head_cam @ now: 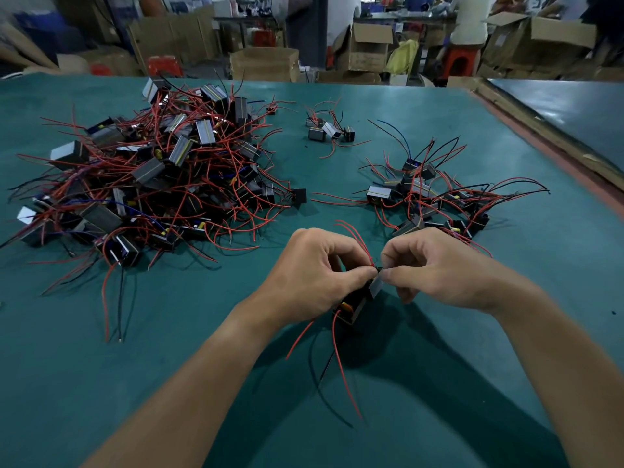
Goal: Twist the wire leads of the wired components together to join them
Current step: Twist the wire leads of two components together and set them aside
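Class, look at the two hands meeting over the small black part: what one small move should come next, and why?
Probably roll the pinched red wires between thumb and finger to twist them. Both the left hand and right hand pinch wire ends at one spot above the black part, and loose leads hang below; any twist is hidden.

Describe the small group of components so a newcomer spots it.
On the green table, find the big pile at left and the smaller pile at right. The small group lies between them, farther back, with just a few components.
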Available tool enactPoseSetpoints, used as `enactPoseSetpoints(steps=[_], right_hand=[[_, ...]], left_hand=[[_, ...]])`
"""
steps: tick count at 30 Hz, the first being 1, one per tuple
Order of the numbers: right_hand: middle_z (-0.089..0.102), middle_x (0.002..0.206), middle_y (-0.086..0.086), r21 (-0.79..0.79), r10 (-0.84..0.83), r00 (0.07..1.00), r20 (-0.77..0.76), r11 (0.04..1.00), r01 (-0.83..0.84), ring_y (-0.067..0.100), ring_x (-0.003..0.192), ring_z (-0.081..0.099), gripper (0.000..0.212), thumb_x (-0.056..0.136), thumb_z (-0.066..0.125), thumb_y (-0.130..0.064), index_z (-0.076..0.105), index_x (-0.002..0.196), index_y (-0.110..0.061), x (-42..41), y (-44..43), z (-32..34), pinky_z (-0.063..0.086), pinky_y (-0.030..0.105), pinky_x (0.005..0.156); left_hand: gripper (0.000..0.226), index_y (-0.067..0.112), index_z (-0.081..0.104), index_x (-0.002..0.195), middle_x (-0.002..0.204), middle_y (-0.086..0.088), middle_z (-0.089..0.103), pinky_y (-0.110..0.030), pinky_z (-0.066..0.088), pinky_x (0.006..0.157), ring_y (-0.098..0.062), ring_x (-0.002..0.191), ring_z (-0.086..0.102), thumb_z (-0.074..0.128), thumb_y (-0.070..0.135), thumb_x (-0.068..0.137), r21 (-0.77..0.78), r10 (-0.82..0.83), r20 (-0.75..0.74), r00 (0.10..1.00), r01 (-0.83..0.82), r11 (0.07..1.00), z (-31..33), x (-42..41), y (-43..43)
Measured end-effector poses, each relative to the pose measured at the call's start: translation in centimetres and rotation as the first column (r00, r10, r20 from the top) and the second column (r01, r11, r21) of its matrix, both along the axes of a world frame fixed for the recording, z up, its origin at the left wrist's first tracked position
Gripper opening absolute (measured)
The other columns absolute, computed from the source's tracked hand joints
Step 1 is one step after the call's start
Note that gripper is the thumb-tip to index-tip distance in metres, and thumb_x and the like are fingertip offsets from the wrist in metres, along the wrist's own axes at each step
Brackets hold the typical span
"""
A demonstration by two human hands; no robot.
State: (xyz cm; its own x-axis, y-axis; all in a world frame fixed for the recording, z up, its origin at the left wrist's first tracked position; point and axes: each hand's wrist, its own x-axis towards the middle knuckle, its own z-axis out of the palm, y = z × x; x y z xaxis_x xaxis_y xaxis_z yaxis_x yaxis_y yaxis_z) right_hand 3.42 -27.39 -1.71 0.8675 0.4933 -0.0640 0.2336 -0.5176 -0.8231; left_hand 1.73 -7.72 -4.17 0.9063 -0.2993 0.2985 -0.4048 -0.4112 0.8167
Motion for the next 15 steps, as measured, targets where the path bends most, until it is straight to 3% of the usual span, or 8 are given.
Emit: enactPoseSetpoints(steps=[11, 15], right_hand=[[0.064, 0.056, 0.002, -0.009, -0.022, 0.999, 0.027, 1.000, 0.022, 0.016, 0.054, 0.062, 0.023, 0.086, 0.066, -0.004, 0.061, 0.067, -0.016, 0.19, -0.64, -0.07, 0.049, 0.022, 0.055], [0.062, 0.056, 0.003, -0.058, 0.022, 0.999, 0.043, 0.998, -0.019, 0.020, 0.057, 0.060, 0.004, 0.070, 0.060, -0.014, 0.058, 0.067, -0.017, 0.09, -0.53, 0.08, 0.044, 0.034, 0.057]], left_hand=[[0.015, 0.022, 0.072, 0.068, 0.055, 0.017, 0.061, -0.007, 0.034, 0.050, 0.006, 0.048, 0.051, 0.076, 0.015, 0.080, 0.056, -0.013, 0.050, 0.999, 0.010, 0.998, 0.07, -0.07, -0.14], [0.011, 0.018, 0.072, 0.071, 0.058, 0.011, 0.064, -0.011, 0.036, 0.050, 0.004, 0.049, 0.050, 0.075, 0.020, 0.080, 0.057, -0.025, 0.037, 0.999, 0.023, 0.998, -0.21, -0.12, -0.45]])
